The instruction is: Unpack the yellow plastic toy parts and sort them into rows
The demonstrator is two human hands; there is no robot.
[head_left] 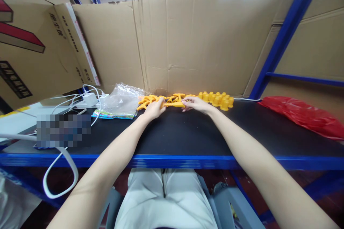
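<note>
At the back of the black tabletop, my left hand (pixel 155 109) has its fingers closed around the left end of a long yellow plastic piece (pixel 174 105). My right hand (pixel 198 104) pinches the right end of the same piece, palm down. Behind and to the left of the hands lies a pile of yellow branched plastic parts (pixel 147 100), partly hidden by my fingers. Several yellow flanged, peg-like plastic parts (pixel 216 98) stand grouped just right of my right hand. The exact kind of these parts cannot be made out.
A clear plastic bag (pixel 122 98) lies on a colourful packet (pixel 114 115) at the left, near white chargers (pixel 90 99) and loose cables. A red plastic bag (pixel 301 114) lies at the right. Cardboard (pixel 204 43) walls the back; a blue shelf edge (pixel 177 161) runs along the front.
</note>
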